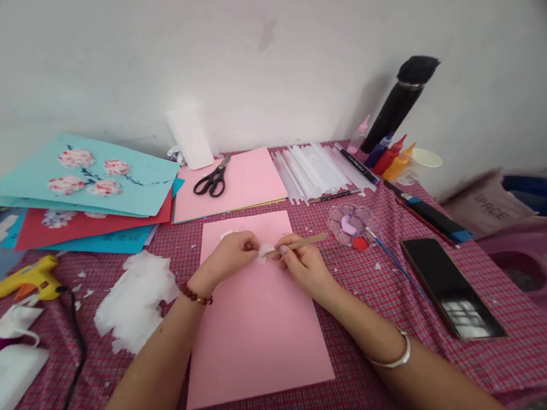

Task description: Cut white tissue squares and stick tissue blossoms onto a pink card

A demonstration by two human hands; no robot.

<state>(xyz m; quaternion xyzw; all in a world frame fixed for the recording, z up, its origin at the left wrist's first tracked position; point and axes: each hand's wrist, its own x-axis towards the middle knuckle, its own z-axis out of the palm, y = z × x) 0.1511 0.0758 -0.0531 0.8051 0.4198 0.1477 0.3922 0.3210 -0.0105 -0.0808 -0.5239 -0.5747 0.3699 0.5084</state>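
A pink paper sheet [254, 328] lies in front of me on the red checked tablecloth [365, 327]. Over its upper part, my left hand [232, 254] is closed in a pinch on a small white tissue piece [265, 251]. My right hand [301, 265] is closed around a thin wooden stick [303, 243], whose near end touches the tissue piece. The stick points to the right, toward a clear paint palette [351, 225].
A heap of white tissue [135, 300] lies left of the sheet, a yellow glue gun [26, 279] farther left. Scissors [213, 179] rest on pink paper at the back, beside white strips [319, 169]. A phone [450, 289], a brush [397, 263] and paint bottles [391, 156] are at right.
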